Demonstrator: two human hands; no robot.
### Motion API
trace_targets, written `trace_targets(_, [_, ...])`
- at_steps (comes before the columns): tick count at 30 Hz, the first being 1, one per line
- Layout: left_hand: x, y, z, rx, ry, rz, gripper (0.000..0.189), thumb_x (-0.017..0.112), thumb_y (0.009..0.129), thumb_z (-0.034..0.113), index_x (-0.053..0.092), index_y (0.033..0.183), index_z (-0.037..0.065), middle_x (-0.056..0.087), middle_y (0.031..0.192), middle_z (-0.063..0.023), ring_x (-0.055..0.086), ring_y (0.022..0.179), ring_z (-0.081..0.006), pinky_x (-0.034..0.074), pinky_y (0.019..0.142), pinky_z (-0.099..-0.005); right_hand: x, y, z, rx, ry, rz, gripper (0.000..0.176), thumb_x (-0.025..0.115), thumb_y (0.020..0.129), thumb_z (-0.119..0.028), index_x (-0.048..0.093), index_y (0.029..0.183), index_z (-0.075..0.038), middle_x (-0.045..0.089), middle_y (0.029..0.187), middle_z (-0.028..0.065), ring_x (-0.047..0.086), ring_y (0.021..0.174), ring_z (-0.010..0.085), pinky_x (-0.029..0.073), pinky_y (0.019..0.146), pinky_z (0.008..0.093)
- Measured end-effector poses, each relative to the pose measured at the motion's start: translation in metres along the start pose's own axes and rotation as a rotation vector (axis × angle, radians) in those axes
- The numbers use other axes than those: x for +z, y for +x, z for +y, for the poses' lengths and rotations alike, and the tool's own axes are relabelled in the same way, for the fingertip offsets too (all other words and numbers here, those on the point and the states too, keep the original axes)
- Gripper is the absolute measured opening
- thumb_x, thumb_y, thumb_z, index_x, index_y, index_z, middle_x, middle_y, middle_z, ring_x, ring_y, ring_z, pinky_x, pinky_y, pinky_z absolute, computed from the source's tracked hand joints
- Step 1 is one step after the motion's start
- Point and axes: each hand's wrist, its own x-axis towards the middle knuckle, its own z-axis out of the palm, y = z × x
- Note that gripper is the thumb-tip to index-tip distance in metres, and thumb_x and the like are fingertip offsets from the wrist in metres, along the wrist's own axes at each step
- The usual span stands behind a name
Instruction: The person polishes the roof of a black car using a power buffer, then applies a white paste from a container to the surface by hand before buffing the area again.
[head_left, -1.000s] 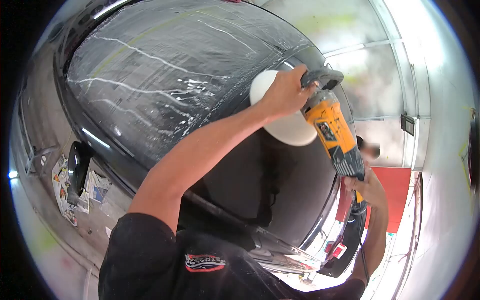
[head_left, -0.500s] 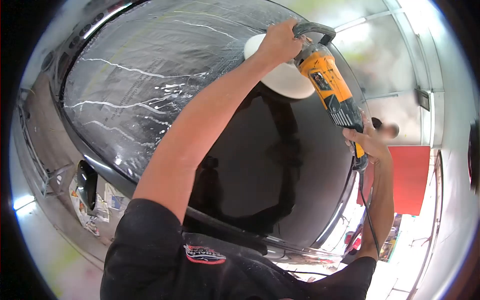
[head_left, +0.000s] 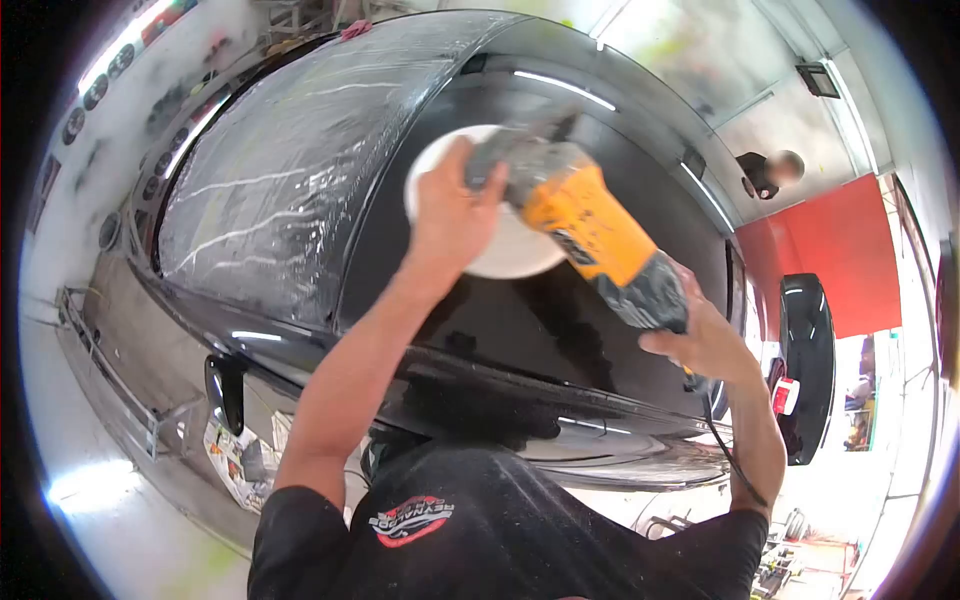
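An orange and black polisher (head_left: 590, 220) lies across the glossy black car panel (head_left: 560, 345), its round white pad (head_left: 515, 250) flat against the surface. At the front end, my left hand (head_left: 452, 215) is closed around the grip beside the polisher's head, which is slightly blurred. My right hand (head_left: 708, 335) wraps the rear of the black body, thumb on the near side. From there a black cord (head_left: 722, 440) runs down along my right forearm. Left of the pad, plastic sheeting (head_left: 290, 180) streaked with white covers the car's glass.
A person (head_left: 772, 175) is at the far right, near a red panel (head_left: 860, 260). A loose black car part (head_left: 806, 370) stands at the right. The side mirror (head_left: 225, 392) sticks out at the lower left, above newspaper (head_left: 240, 460) on the floor.
The polisher and both hands have come back from beside the streaked sheeting to the middle of the black panel. My view has shifted, showing more of the car and the loose part at right.
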Motion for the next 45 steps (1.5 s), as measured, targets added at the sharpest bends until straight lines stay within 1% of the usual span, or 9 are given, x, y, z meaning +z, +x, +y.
trace_targets(2, [0.044, -0.025, 0.025, -0.127, -0.143, -0.089, 0.027, 0.073, 0.093, 0.014, 0.067, 0.113, -0.003, 0.074, 0.099, -0.016, 0.071, 0.084, -0.019, 0.056, 0.075, -0.0367, -0.008, -0.047, 0.015, 0.199, 0.204, -0.001, 0.102, 0.084, 0.076, -0.016, 0.026, 0.159, -0.006, 0.058, 0.137, 0.0176, 0.059, 0.12, 0.0261, 0.043, 0.106, 0.0355])
trace_targets(5, [0.089, -0.052, 0.08, -0.057, -0.15, -0.246, 0.031, 0.075, 0.089, 0.017, 0.063, 0.111, -0.002, 0.069, 0.081, -0.027, 0.072, 0.075, -0.0429, 0.055, 0.065, -0.0463, -0.014, -0.114, 0.083, 0.216, 0.302, 0.076, 0.098, 0.082, 0.076, -0.009, 0.027, 0.158, -0.001, 0.061, 0.126, 0.0114, 0.061, 0.1, 0.0172, 0.051, 0.085, 0.0301])
trace_targets(8, [0.144, -0.08, 0.103, 0.045, -0.274, -0.266, 0.027, 0.074, 0.088, 0.01, 0.06, 0.107, -0.002, 0.068, 0.081, -0.0269, 0.07, 0.078, -0.0452, 0.054, 0.064, -0.0476, -0.018, -0.166, 0.119, 0.29, 0.348, 0.189, 0.094, 0.078, 0.076, -0.005, 0.03, 0.156, 0.001, 0.062, 0.12, 0.0086, 0.059, 0.092, 0.0133, 0.05, 0.078, 0.0264])
trace_targets(13, [0.185, -0.105, 0.124, -0.054, -0.431, -0.322, 0.021, 0.073, 0.09, 0.01, 0.057, 0.097, -0.002, 0.066, 0.078, -0.028, 0.069, 0.081, -0.0466, 0.052, 0.067, -0.0502, -0.042, -0.211, 0.118, 0.521, 0.306, 0.325, 0.084, 0.069, 0.078, 0.003, 0.035, 0.154, -0.001, 0.062, 0.113, 0.0054, 0.057, 0.084, 0.008, 0.047, 0.067, 0.0217])
trace_targets(18, [0.179, -0.107, 0.124, -0.108, -0.481, -0.255, 0.02, 0.071, 0.091, 0.011, 0.057, 0.096, -0.002, 0.066, 0.078, -0.028, 0.068, 0.082, -0.0479, 0.052, 0.068, -0.0498, -0.066, -0.208, 0.095, 0.359, 0.297, 0.238, 0.087, 0.077, 0.082, -0.003, 0.032, 0.157, -0.002, 0.064, 0.108, 0.0055, 0.058, 0.075, 0.0084, 0.047, 0.057, 0.023])
trace_targets(26, [0.102, -0.065, 0.079, -0.149, -0.416, -0.031, 0.017, 0.071, 0.091, 0.011, 0.066, 0.101, -0.002, 0.071, 0.082, -0.0216, 0.074, 0.078, -0.0344, 0.055, 0.07, -0.0424, -0.071, -0.119, 0.039, 0.273, 0.114, 0.151, 0.093, 0.086, 0.08, -0.016, 0.034, 0.156, -0.001, 0.064, 0.111, 0.0038, 0.058, 0.088, 0.0098, 0.049, 0.075, 0.0249])
trace_targets(31, [0.061, -0.024, 0.031, -0.153, -0.388, 0.14, 0.017, 0.072, 0.089, 0.011, 0.069, 0.099, -0.003, 0.073, 0.081, -0.0201, 0.073, 0.074, -0.029, 0.054, 0.068, -0.0412, -0.076, -0.043, 0.005, 0.163, 0.057, 0.079, 0.095, 0.086, 0.081, -0.021, 0.033, 0.158, -0.003, 0.062, 0.102, 0.0011, 0.056, 0.08, 0.0097, 0.048, 0.069, 0.025])
trace_targets(38, [0.023, 0.045, -0.045, -0.119, -0.333, 0.318, 0.019, 0.072, 0.085, 0.011, 0.071, 0.097, -0.003, 0.074, 0.086, -0.0235, 0.074, 0.08, -0.0372, 0.056, 0.074, -0.0426, -0.066, 0.074, -0.056, 0.13, -0.007, -0.025, 0.096, 0.086, 0.081, -0.026, 0.032, 0.159, -0.007, 0.058, 0.087, -0.0004, 0.052, 0.064, 0.0081, 0.044, 0.051, 0.0242])
trace_targets(45, [0.003, 0.072, -0.056, -0.179, -0.297, 0.37, 0.019, 0.073, 0.084, 0.011, 0.071, 0.099, -0.002, 0.073, 0.087, -0.0241, 0.073, 0.086, -0.0403, 0.056, 0.078, -0.0452, -0.079, 0.118, -0.063, 0.133, -0.048, 0.032, 0.106, 0.088, 0.078, -0.027, 0.027, 0.162, -0.005, 0.062, 0.094, 0.0018, 0.056, 0.073, 0.0105, 0.048, 0.061, 0.0256])
